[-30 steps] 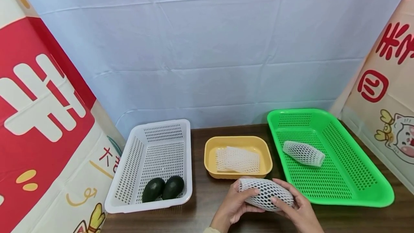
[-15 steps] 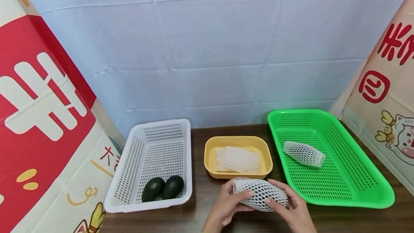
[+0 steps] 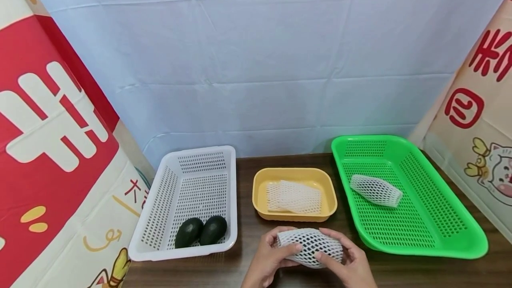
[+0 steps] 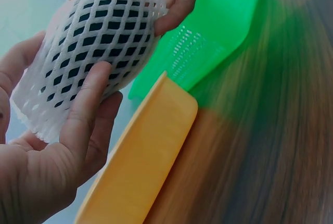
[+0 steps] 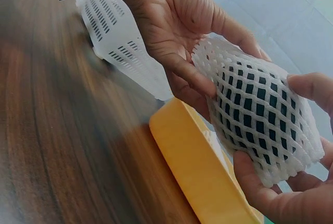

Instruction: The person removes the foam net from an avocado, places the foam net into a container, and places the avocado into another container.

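Both hands hold a dark green avocado wrapped in a white foam net sleeve (image 3: 310, 247), in front of the yellow tray. My left hand (image 3: 268, 254) grips the left end, and my right hand (image 3: 347, 259) grips the right end, thumbs on the near side. In the left wrist view, dark skin shows through the stretched mesh, while the sleeve's ends (image 4: 39, 120) reach past the fruit. Two bare avocados (image 3: 213, 230) lie at the near end of the white basket (image 3: 136, 252). A sleeved piece (image 3: 376, 190) rests inside the green basket (image 3: 460, 248).
The yellow tray (image 3: 294, 218) stands between the two baskets, with flat white foam nets (image 3: 294, 197) in it. A pale cloth (image 3: 256, 57) hangs behind the dark wooden table (image 3: 248, 274). Printed panels (image 3: 468, 159) flank both sides.
Both hands have shifted left and slightly nearer with the sleeved avocado, keeping their grip at its two ends. Baskets, tray and their contents stay put.
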Tool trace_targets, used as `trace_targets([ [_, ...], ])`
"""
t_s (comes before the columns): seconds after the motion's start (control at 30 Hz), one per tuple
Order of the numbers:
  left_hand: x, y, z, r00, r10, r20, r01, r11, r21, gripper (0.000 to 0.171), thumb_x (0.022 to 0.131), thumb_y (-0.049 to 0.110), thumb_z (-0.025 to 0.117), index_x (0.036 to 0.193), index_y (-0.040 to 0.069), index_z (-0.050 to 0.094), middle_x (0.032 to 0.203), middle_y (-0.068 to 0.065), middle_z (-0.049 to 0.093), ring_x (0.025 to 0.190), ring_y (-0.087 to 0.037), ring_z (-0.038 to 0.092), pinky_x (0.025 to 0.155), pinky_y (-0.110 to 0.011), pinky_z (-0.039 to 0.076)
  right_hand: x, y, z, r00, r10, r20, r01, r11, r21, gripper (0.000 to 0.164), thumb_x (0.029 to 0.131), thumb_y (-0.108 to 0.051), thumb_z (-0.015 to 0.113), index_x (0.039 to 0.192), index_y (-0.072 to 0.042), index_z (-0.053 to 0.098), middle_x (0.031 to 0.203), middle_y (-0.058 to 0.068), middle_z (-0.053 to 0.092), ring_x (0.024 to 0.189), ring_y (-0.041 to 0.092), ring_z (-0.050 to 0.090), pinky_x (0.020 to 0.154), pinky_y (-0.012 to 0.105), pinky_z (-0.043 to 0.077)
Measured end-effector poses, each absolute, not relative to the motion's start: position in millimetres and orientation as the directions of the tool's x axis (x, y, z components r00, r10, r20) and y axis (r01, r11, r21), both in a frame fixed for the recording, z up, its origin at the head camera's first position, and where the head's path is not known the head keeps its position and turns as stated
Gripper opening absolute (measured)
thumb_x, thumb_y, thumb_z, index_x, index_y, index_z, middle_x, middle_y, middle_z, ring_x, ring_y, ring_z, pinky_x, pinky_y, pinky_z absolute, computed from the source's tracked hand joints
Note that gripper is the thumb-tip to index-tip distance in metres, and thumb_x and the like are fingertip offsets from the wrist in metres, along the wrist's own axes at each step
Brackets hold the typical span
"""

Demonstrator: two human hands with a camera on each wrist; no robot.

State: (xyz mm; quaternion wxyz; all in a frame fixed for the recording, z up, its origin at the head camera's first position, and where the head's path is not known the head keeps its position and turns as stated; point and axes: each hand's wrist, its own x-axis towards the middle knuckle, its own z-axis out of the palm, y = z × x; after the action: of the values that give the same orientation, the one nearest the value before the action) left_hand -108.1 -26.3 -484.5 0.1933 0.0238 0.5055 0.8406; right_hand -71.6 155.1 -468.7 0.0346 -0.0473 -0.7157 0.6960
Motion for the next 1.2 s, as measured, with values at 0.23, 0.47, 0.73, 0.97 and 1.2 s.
trace_targets([
  [0.23, -102.7, -35.0, -487.0, -0.927, 0.307, -0.215, -0.321, -0.352, 0.879, 0.039, 0.071, 0.005, 0.074, 0.107, 0.002, 0.061, 0.099, -0.019, 0.055, 0.081, -0.031, 0.060, 0.061, -0.042, 0.050, -70.5, 148.7, -477.1, -0.991, 0.127, -0.044, 0.048, 0.031, -0.998, 0.048, 0.067, -0.011, 0.077, 0.112, -0.008, 0.060, 0.107, 0.008, 0.059, 0.087, 0.019, 0.058, 0.067, 0.031, 0.050],
  [0.47, -98.1, -40.0, -494.7, -0.919, 0.294, -0.264, -0.348, -0.288, 0.892, 0.038, 0.071, 0.007, 0.073, 0.108, 0.003, 0.061, 0.097, -0.015, 0.058, 0.081, -0.028, 0.060, 0.060, -0.039, 0.051, -68.6, 144.5, -484.0, -0.982, 0.127, -0.136, 0.139, 0.017, -0.990, 0.051, 0.064, -0.012, 0.079, 0.111, -0.008, 0.060, 0.101, 0.010, 0.060, 0.083, 0.022, 0.059, 0.064, 0.032, 0.050],
  [0.73, -91.1, -48.9, -509.0, -0.907, 0.282, -0.313, -0.384, -0.249, 0.889, 0.041, 0.072, 0.010, 0.074, 0.110, 0.003, 0.061, 0.092, -0.014, 0.060, 0.079, -0.027, 0.061, 0.060, -0.037, 0.051, -65.5, 140.8, -497.0, -0.962, 0.050, -0.267, 0.267, -0.007, -0.964, 0.061, 0.063, -0.022, 0.080, 0.117, -0.008, 0.056, 0.099, 0.014, 0.060, 0.083, 0.025, 0.059, 0.065, 0.034, 0.050],
  [0.97, -84.6, -55.7, -518.2, -0.891, 0.281, -0.355, -0.429, -0.272, 0.861, 0.041, 0.071, 0.007, 0.074, 0.109, 0.001, 0.060, 0.092, -0.015, 0.062, 0.081, -0.026, 0.061, 0.063, -0.038, 0.051, -63.7, 140.5, -508.9, -0.946, -0.032, -0.324, 0.322, 0.047, -0.946, 0.068, 0.062, -0.031, 0.080, 0.120, -0.006, 0.054, 0.098, 0.014, 0.060, 0.083, 0.024, 0.058, 0.066, 0.034, 0.049],
  [1.2, -81.3, -63.3, -528.2, -0.903, 0.224, -0.367, -0.401, -0.130, 0.907, 0.043, 0.068, 0.017, 0.077, 0.106, 0.004, 0.064, 0.088, -0.010, 0.064, 0.077, -0.017, 0.061, 0.063, -0.030, 0.051, -64.1, 139.9, -535.1, -0.934, -0.101, -0.342, 0.342, 0.019, -0.940, 0.070, 0.062, -0.030, 0.080, 0.121, -0.004, 0.052, 0.101, 0.013, 0.060, 0.084, 0.023, 0.057, 0.066, 0.035, 0.049],
])
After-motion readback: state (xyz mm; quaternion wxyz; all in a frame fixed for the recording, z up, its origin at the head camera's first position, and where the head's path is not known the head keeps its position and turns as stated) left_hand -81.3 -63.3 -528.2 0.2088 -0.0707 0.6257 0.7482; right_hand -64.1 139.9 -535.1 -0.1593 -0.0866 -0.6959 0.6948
